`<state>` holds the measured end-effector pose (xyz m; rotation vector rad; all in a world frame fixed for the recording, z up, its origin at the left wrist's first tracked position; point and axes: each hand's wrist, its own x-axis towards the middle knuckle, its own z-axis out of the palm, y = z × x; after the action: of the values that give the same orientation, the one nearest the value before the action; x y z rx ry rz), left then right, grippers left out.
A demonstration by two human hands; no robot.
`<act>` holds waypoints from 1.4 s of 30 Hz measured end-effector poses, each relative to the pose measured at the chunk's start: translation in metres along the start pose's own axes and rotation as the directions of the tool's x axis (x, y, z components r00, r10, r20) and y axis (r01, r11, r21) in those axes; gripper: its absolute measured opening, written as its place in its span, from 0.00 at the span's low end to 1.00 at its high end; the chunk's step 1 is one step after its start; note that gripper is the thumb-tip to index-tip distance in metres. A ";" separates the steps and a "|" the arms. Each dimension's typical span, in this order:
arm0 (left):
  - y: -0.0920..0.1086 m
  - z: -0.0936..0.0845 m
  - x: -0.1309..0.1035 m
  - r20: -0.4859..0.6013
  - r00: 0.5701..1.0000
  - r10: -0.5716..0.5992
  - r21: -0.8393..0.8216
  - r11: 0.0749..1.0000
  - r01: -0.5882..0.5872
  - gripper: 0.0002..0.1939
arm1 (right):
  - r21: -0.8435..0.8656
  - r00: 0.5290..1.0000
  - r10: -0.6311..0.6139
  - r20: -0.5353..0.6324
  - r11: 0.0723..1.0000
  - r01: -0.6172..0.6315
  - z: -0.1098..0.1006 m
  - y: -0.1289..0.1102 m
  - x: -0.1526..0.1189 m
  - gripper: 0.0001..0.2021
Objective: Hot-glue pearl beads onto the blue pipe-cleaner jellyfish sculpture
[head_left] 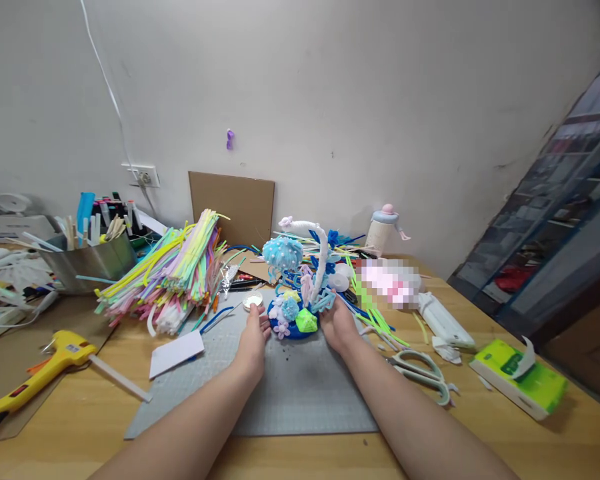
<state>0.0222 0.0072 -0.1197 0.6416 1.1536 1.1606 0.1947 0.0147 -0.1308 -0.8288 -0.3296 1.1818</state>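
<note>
A pipe-cleaner flower ornament stands on the grey cutting mat. It has a dark blue base with small lilac, blue, yellow and green flowers. A white wrapped stem curves up from it, and a fluffy light-blue beaded bloom hangs at the upper left. My left hand grips the left side of the base, fingertips against its edge. On the opposite side my right hand holds the base near some light-blue loops; its fingers are partly hidden behind them. A small round white dish sits just beyond my left hand.
Left of the mat lie a large bundle of coloured pipe cleaners and a yellow glue gun. Scissors, a tissue pack and a white bottle are on the right. A brown board leans on the wall.
</note>
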 end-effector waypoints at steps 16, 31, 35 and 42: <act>0.018 0.001 0.027 0.158 0.987 -0.011 0.017 1.000 0.008 0.32 | -0.043 0.974 0.039 -0.225 0.998 -0.050 0.011 0.008 -0.042 0.12; 0.002 0.002 -0.009 0.001 0.999 0.043 0.097 0.994 -0.043 0.21 | -0.460 0.969 -0.142 -0.204 0.887 0.034 -0.001 0.004 -0.011 0.15; -0.001 0.001 -0.007 -0.016 0.998 0.054 0.088 0.995 -0.053 0.19 | -0.768 0.965 -0.252 -0.072 0.631 0.107 -0.008 -0.009 -0.011 0.13; -0.002 0.002 -0.003 -0.046 0.997 0.058 0.085 0.995 -0.054 0.17 | -0.939 0.939 -0.080 0.334 0.055 0.339 -0.005 -0.029 -0.035 0.02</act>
<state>0.0249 0.0039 -0.1199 0.7170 1.2373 1.1861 0.2046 -0.0228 -0.1066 -1.8052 -1.5494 0.5615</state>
